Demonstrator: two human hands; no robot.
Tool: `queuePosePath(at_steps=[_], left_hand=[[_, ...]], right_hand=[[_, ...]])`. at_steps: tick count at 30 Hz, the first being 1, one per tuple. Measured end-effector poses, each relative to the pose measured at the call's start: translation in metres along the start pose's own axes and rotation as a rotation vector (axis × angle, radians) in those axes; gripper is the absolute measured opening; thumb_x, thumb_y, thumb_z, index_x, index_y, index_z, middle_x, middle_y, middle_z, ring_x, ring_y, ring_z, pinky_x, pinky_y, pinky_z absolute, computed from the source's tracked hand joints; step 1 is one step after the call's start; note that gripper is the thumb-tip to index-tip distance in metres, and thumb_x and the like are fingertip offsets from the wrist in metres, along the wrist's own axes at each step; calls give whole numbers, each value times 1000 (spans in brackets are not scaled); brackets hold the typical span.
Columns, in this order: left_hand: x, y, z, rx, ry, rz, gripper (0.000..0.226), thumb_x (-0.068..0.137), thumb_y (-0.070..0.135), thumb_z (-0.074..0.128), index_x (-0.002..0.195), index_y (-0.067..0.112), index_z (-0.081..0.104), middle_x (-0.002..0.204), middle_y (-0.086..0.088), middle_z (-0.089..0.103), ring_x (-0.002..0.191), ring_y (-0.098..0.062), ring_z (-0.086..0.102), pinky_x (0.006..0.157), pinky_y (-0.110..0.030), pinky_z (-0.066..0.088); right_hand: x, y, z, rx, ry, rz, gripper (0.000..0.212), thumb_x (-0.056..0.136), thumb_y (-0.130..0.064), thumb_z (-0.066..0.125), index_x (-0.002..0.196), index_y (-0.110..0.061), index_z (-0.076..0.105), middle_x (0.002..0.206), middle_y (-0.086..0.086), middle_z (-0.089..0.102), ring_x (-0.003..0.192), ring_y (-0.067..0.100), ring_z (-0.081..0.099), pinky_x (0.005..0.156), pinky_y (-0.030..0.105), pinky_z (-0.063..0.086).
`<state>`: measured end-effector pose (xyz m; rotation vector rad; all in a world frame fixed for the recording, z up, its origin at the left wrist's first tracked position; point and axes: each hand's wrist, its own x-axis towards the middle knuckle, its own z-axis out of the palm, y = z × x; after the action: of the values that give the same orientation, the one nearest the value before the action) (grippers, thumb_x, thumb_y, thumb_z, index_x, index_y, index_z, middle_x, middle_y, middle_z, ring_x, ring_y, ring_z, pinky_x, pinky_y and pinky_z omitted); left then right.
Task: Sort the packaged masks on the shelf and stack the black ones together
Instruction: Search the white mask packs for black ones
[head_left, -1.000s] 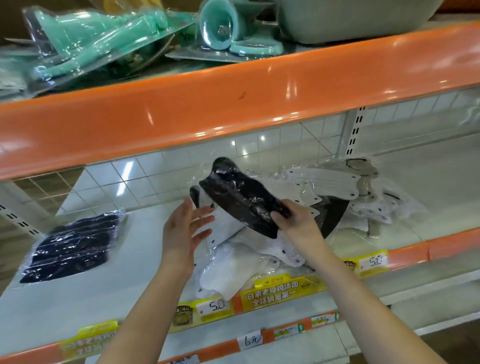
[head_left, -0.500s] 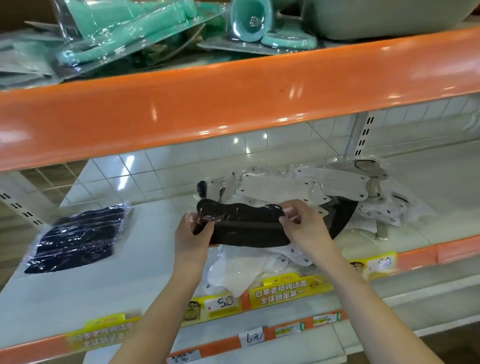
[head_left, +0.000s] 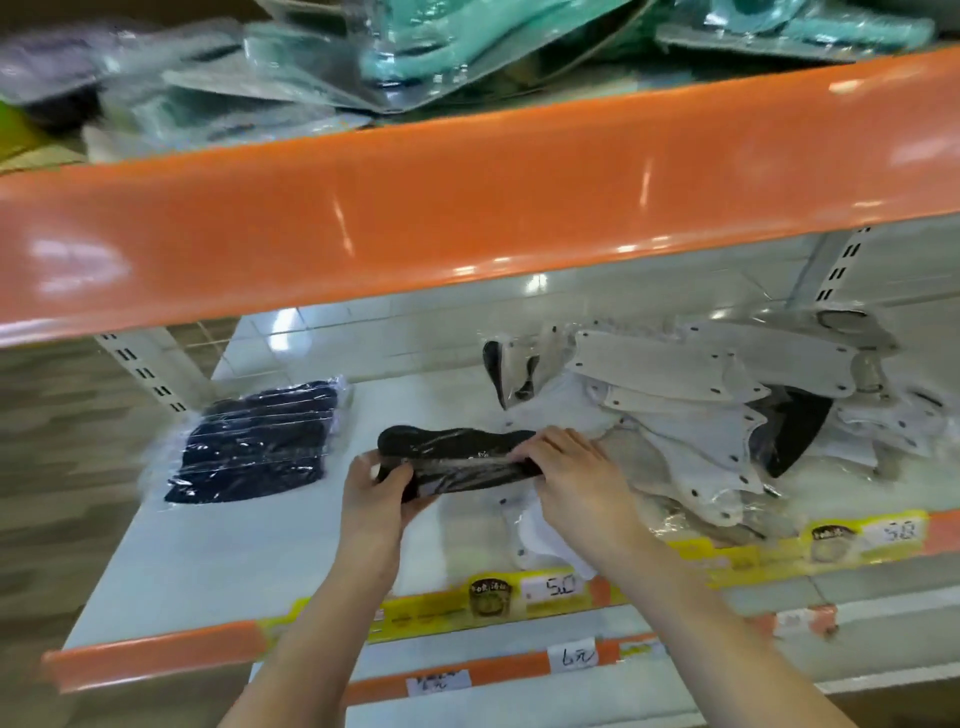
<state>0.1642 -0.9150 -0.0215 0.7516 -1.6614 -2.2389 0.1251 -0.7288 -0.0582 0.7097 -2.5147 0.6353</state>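
Note:
A black mask in a clear wrapper (head_left: 457, 457) is held level above the white shelf (head_left: 208, 561). My left hand (head_left: 376, 504) grips its left end, thumb on top. My right hand (head_left: 576, 480) pinches its right end. To the left lies a pack of dark masks (head_left: 260, 441), flat on the shelf and apart from my hands. At the right a loose pile of white packaged masks (head_left: 685, 395) spreads out, with another black mask (head_left: 789, 431) partly buried in it and a dark-edged one (head_left: 498, 369) standing at its left side.
An orange shelf lip (head_left: 467, 208) hangs low overhead, carrying teal blister-packed goods (head_left: 415, 47). Yellow price labels (head_left: 519, 592) run along the front orange edge. Bare shelf lies between the dark pack and my hands.
My left hand has taken hold of the black mask's left end. Both hands have brought it down and leftward from the pile, turned level. The view has shifted left.

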Motion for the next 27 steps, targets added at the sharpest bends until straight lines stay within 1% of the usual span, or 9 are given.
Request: queuePosePath(at_steps=[4,6,8,12,14,16,20,24,27], left_hand=[[26,7,-49,402,151,265,25,91,-8,48,112,6,46,97,-7,53,80,-5,60,68,-16,46],[37,10,-77,684,198,524,29,88,-7,53,116,1,49,105,-5,49,96,-19,54,83,-29,46],[44,13,-103,913,139,774,34,89,5,61,121,1,52,114,-10,53,107,-26,50,92,-41,46],[59,23,-143,1177,-102,987,47,87,45,51,119,10,59,110,-5,65,104,-16,50,90,-30,38],[70,26,-164,1256,-113,1075,39,86,38,50,113,13,64,105,-3,69,99,-16,55,84,-33,47],[80,32,-183,1222,-77,1091,31,86,22,48,105,13,70,103,-1,71,93,-19,66,73,-32,56],[98,43,-216,1187,62,1088,32,85,7,47,102,10,74,106,-3,72,95,-20,69,67,-28,54],[126,41,-236,1200,85,1034,36,77,-13,63,103,8,74,110,-8,70,105,-27,66,80,-40,54],[141,34,-246,1236,38,952,41,70,-15,70,104,8,74,112,-6,69,110,-24,63,86,-41,52]], right_hand=[[18,-30,21,57,46,-5,26,68,-2,64,88,-17,68,83,1,60,77,25,60,61,36,52],[28,-48,30,107,55,-33,22,74,-6,56,89,-15,68,84,2,59,77,26,59,60,39,52],[36,-65,39,120,68,-66,22,74,1,61,89,-13,68,86,3,58,78,24,54,58,37,51],[53,-104,57,121,112,-124,30,70,10,66,91,-10,68,88,5,56,81,20,46,56,25,41],[62,-122,68,85,135,-159,31,68,9,63,92,-10,69,90,6,54,81,21,45,60,28,44],[69,-140,80,82,137,-163,36,69,8,54,96,-11,69,94,4,50,82,22,44,64,36,49],[79,-170,107,57,63,-188,51,66,2,35,104,-13,66,101,0,42,87,22,42,66,37,49],[89,-193,127,21,5,-132,55,56,11,57,105,-11,68,98,4,51,89,21,40,67,36,46],[94,-202,141,-46,-32,-47,59,46,12,69,99,-13,71,90,4,55,85,19,39,68,31,39]])
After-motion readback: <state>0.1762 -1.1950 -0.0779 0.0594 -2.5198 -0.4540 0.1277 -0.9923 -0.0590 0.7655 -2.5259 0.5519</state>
